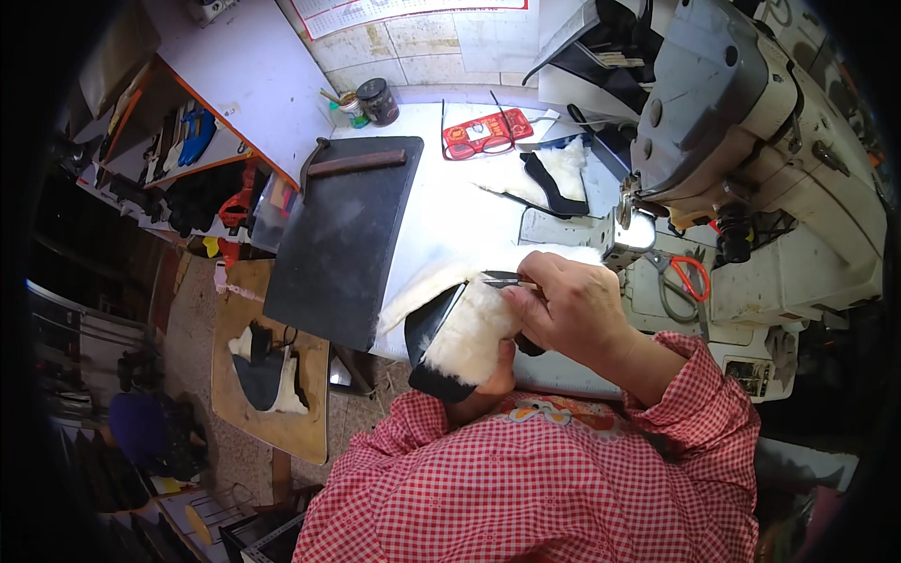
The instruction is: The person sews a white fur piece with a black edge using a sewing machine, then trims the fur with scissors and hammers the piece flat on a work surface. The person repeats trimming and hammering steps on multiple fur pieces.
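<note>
A piece of black material lined with cream fleece (474, 328), which looks like a shoe or boot upper, is held up in front of my body. My left hand (499, 372) grips it from below, mostly hidden behind the fleece. My right hand (568, 305) is closed around small dark thread snips (500, 279), whose blades point left at the upper edge of the fleece. Further back, close to the sewing machine (741, 113), lies a similar black and white fleece piece (549, 178).
A black board (343, 244) carries a hammer (357, 163) at its far end. Red-handled scissors (683, 281) lie right of my right hand. Glasses (469, 145) rest by a red packet. Jars (377, 101) stand at the wall. Another fleece piece (267, 373) sits on a lower wooden board (239, 319).
</note>
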Demonstrator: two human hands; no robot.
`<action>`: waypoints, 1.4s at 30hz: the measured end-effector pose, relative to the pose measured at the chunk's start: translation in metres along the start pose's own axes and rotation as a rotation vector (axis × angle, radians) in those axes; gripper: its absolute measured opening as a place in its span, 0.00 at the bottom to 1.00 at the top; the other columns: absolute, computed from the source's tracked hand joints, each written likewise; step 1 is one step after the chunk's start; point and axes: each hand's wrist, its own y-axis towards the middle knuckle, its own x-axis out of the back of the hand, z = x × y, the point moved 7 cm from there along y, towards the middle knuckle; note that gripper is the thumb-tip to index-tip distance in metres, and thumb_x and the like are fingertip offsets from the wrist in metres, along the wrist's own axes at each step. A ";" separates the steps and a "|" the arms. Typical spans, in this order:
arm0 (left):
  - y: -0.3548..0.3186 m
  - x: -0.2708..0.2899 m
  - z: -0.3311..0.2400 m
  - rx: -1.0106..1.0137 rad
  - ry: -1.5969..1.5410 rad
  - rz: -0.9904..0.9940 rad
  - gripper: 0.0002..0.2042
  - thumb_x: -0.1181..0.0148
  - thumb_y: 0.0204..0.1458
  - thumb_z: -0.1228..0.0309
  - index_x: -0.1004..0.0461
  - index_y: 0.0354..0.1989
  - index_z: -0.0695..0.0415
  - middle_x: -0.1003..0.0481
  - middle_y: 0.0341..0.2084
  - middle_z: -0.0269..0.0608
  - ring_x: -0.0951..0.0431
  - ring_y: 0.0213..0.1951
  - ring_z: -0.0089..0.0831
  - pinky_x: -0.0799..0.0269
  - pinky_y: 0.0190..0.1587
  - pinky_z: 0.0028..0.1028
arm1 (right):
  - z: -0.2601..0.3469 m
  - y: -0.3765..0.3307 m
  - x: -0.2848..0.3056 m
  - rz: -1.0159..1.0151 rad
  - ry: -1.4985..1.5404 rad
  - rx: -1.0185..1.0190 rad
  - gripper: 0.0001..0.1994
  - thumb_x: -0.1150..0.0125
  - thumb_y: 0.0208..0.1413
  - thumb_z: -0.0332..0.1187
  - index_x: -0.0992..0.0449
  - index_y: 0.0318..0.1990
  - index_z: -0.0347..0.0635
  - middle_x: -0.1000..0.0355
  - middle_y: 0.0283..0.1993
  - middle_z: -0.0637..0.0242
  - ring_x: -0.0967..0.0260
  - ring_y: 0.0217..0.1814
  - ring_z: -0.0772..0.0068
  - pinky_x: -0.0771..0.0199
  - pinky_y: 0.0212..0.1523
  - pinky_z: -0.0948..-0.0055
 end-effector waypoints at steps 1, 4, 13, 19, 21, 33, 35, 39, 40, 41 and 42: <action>0.000 0.001 -0.002 0.015 -0.008 -0.014 0.29 0.47 0.48 0.69 0.38 0.62 0.62 0.35 0.58 0.54 0.37 0.60 0.51 0.47 0.65 0.44 | 0.000 0.000 -0.002 0.012 0.021 -0.010 0.11 0.38 0.54 0.40 0.29 0.31 0.43 0.29 0.24 0.65 0.28 0.25 0.63 0.31 0.25 0.64; -0.002 -0.002 -0.002 0.045 -0.001 0.049 0.28 0.49 0.51 0.69 0.40 0.63 0.62 0.37 0.60 0.54 0.39 0.62 0.51 0.49 0.66 0.43 | -0.005 -0.002 -0.002 0.007 0.216 -0.065 0.13 0.38 0.55 0.42 0.29 0.33 0.41 0.30 0.22 0.64 0.31 0.21 0.63 0.32 0.23 0.66; -0.019 -0.024 0.042 0.562 -0.703 -0.242 0.18 0.54 0.62 0.70 0.37 0.59 0.64 0.29 0.52 0.44 0.29 0.52 0.34 0.34 0.55 0.31 | -0.078 -0.080 0.011 -0.418 0.710 -0.347 0.18 0.34 0.57 0.41 0.32 0.44 0.37 0.32 0.34 0.70 0.36 0.31 0.85 0.33 0.31 0.84; -0.003 -0.041 0.036 0.783 -1.038 -0.150 0.14 0.49 0.58 0.73 0.28 0.52 0.64 0.25 0.46 0.41 0.26 0.47 0.29 0.32 0.50 0.27 | -0.066 -0.095 -0.025 -0.229 1.037 -0.550 0.07 0.37 0.56 0.28 0.28 0.37 0.35 0.27 0.32 0.69 0.33 0.34 0.85 0.29 0.33 0.79; -0.001 -0.045 0.032 0.838 -1.007 -0.038 0.15 0.52 0.60 0.71 0.29 0.52 0.66 0.26 0.47 0.42 0.27 0.49 0.29 0.33 0.53 0.29 | -0.043 -0.068 -0.004 -0.148 0.442 -0.302 0.06 0.38 0.53 0.29 0.29 0.35 0.40 0.30 0.31 0.63 0.29 0.30 0.71 0.28 0.30 0.71; -0.013 -0.039 0.011 1.006 -1.339 0.357 0.16 0.54 0.64 0.67 0.34 0.57 0.60 0.27 0.48 0.43 0.25 0.48 0.31 0.27 0.52 0.29 | 0.016 -0.014 -0.044 0.186 -0.186 0.159 0.06 0.43 0.49 0.31 0.26 0.35 0.42 0.27 0.35 0.65 0.25 0.29 0.69 0.26 0.26 0.71; -0.022 -0.039 0.007 1.007 -1.281 0.490 0.16 0.54 0.64 0.67 0.35 0.58 0.60 0.27 0.49 0.43 0.25 0.49 0.31 0.27 0.52 0.29 | 0.022 -0.029 -0.025 0.091 -0.185 0.223 0.07 0.42 0.49 0.31 0.26 0.35 0.41 0.27 0.34 0.65 0.26 0.26 0.70 0.29 0.23 0.71; -0.015 -0.072 0.012 1.026 -1.535 0.597 0.17 0.53 0.64 0.67 0.36 0.59 0.59 0.27 0.50 0.42 0.25 0.50 0.32 0.27 0.53 0.28 | 0.000 -0.086 0.052 -0.418 -0.106 0.340 0.16 0.38 0.45 0.29 0.29 0.44 0.40 0.28 0.35 0.63 0.32 0.22 0.69 0.36 0.19 0.70; -0.006 -0.085 0.011 0.992 -1.773 0.613 0.17 0.53 0.64 0.67 0.36 0.60 0.59 0.28 0.50 0.42 0.25 0.50 0.32 0.26 0.52 0.28 | -0.014 -0.099 0.062 -0.391 -0.056 0.284 0.17 0.38 0.44 0.26 0.29 0.44 0.40 0.27 0.37 0.60 0.28 0.26 0.66 0.31 0.22 0.69; 0.003 -0.092 0.008 0.825 -1.883 0.683 0.18 0.54 0.65 0.66 0.36 0.60 0.58 0.27 0.50 0.41 0.25 0.49 0.31 0.26 0.51 0.27 | -0.032 -0.109 0.066 -0.355 0.148 0.124 0.09 0.45 0.59 0.29 0.29 0.46 0.40 0.26 0.43 0.57 0.25 0.37 0.56 0.24 0.38 0.66; 0.005 -0.099 0.007 0.765 -2.024 0.744 0.18 0.54 0.65 0.65 0.36 0.60 0.58 0.27 0.49 0.40 0.24 0.48 0.30 0.25 0.50 0.27 | -0.050 -0.115 0.064 -0.348 0.277 -0.038 0.07 0.47 0.61 0.29 0.28 0.45 0.38 0.27 0.47 0.55 0.26 0.46 0.56 0.26 0.46 0.67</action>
